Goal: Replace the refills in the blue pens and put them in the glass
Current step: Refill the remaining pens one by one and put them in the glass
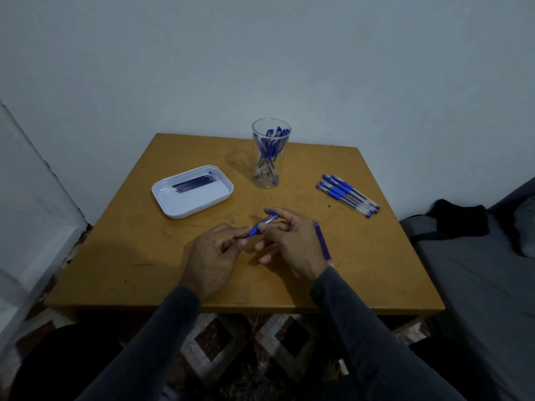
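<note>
The left hand [212, 256] hides the tip of the blue pen [262, 224].

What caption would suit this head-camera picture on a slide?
Both hands, left and right, grip a blue pen over the wooden table, glass of pens behind.

- Our left hand [212, 257] curls its fingers [231, 237], pinching a pen's [262, 225] lower end.
- Our right hand [292, 241] pinches its upper end; both dark-sleeved forearms reach forward.
</note>
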`<state>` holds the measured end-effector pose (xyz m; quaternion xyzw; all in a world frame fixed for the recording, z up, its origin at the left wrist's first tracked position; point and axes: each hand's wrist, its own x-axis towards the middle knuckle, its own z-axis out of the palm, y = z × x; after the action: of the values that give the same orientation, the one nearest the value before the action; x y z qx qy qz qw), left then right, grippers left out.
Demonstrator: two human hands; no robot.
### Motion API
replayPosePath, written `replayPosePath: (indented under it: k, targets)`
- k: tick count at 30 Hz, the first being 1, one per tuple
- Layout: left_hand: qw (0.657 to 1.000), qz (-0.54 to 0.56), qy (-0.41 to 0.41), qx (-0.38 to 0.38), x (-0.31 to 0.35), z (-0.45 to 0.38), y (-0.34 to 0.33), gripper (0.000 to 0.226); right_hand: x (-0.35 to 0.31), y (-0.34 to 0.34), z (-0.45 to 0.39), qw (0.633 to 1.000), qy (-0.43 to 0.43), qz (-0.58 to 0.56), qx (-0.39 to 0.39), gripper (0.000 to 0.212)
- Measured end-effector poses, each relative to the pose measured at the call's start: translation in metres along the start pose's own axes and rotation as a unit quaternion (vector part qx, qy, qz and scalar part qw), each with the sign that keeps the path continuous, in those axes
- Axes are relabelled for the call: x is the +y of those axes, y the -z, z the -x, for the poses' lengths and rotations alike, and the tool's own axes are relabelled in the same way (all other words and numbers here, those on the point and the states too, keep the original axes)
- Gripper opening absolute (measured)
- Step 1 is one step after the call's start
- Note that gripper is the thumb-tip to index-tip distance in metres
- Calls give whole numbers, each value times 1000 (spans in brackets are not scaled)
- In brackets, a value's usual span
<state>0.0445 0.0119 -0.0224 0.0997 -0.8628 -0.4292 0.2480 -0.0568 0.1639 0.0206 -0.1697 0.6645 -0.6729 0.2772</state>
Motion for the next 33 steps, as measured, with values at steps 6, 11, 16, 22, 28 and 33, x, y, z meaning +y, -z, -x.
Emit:
replayPosePath:
  k: [6,11,16,22,28,33]
  targets:
    - [999,20,44,26,5,0,0,38,-12,-7,-11,996,46,21,77,42]
    - [996,-43,72,32,5,-15,-10,60,-52,4,-32,971,128,49,198,36]
    - [989,-135,39,-46,9,-45,-24,57,-103,13,-59,931,218,35,291,29]
    - [961,-242,-45,-123,7,-88,-40,48,-135,17,-99,907,268,67,319,27]
    - [946,-277,-36,-164,-1,-109,-55,53,-130,12,-135,902,273,194,273,30]
    - [946,-284,-37,-153,-7,-107,-59,53,-118,14,-155,879,240,356,205,37]
